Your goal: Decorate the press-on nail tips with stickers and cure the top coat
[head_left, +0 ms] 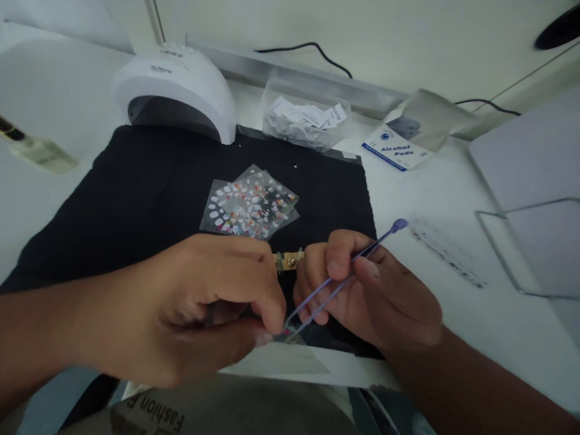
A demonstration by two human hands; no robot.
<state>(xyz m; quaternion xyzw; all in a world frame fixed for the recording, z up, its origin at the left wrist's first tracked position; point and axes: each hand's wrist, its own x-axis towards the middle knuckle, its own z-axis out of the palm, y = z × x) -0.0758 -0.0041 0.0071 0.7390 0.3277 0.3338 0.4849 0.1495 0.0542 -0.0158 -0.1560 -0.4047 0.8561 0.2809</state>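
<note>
My left hand [203,302] pinches a small piece of clear sticker sheet [294,337] with pink and coloured bits between thumb and index finger, low over the front of a black cloth [149,199]. Purple tweezers [338,283] lie between the thumb and fingers of my right hand [371,290], their tips down at the sheet by my left fingertips. I cannot tell whether the tips grip it. Between both hands shows a gold strip [287,261] with a round stud and clear pieces; its ends are hidden by my fingers. Several overlapping clear sticker sheets [249,205] lie beyond.
At the back stand a white nail lamp [176,84], a clear tub of white packets [306,121] and an alcohol pads box [399,145]. A pale bottle [43,154] is at left. At right are a clear strip [446,251] and a metal wire frame [505,254].
</note>
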